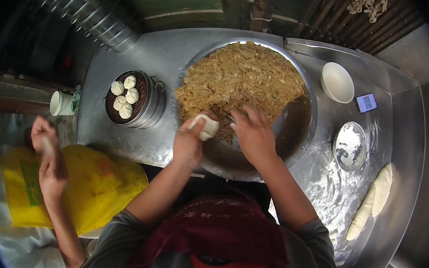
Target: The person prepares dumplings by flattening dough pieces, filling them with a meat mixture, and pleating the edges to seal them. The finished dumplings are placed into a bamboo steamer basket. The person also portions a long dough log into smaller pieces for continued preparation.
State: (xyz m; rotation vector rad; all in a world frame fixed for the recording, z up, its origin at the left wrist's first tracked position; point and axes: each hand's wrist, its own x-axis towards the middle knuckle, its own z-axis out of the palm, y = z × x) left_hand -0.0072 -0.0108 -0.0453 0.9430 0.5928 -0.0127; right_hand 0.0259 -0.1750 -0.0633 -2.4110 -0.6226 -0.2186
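Above the front left part of a wide metal basin [299, 151], my left hand [189, 143] holds a piece of white dough [209, 128], its thumb pressed on top. My right hand [254, 135] is palm down over the basin, fingers bent at the lower edge of the filling [244, 78]. Between its thumb and fingers shows the pale tip of a thin utensil [232, 117]; the rest is hidden by the hand. The chopped, brownish-yellow filling is heaped against the basin's far side, and the near right bottom lies bare.
Left of the basin, a round steamer [154, 106] holds several pleated buns [126, 111]. A co-worker's blurred hands [50, 152] are further left. On the right are a white bowl [337, 82], a phone [366, 103], a flour bowl [349, 146] and a dough roll [367, 205]. Stacked steamers [89, 15] stand behind.
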